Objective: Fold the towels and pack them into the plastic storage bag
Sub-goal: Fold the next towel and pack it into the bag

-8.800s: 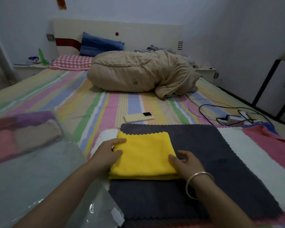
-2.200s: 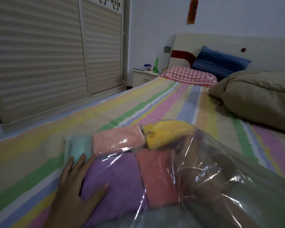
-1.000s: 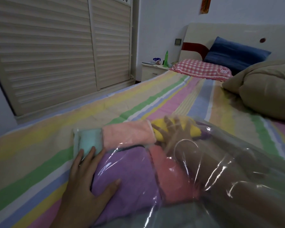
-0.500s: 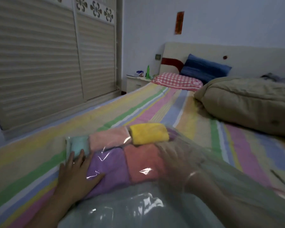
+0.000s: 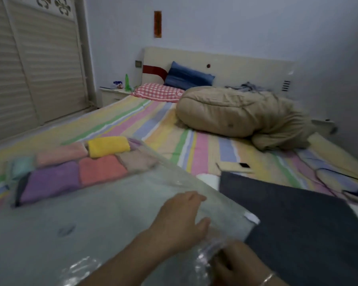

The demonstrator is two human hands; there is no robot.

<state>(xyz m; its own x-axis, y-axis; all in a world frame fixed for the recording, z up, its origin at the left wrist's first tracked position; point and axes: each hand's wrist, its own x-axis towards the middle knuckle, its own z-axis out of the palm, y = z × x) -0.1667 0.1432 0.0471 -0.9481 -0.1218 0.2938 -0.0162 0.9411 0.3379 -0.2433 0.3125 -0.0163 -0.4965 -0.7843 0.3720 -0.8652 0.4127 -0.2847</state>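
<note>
Head cam: plastic bag (image 5: 103, 215) on bed (image 5: 196, 145) holds approx 7 folded towels incl. yellow one (image 5: 109, 145). Dark towel (image 5: 298, 219) unfolded beside it, others under. Left hand (image 5: 181, 221) flat on bag; right hand (image 5: 239, 265) pinches bag's edge.

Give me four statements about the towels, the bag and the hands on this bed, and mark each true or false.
1. The yellow towel lies inside the plastic bag. True.
2. The left hand grips the yellow towel. False: it rests near the bag's open end.
3. A dark grey towel lies unfolded outside the bag. True.
4. The right hand lies on the phone. False: it is at the bag's mouth, far from the phone.
</note>
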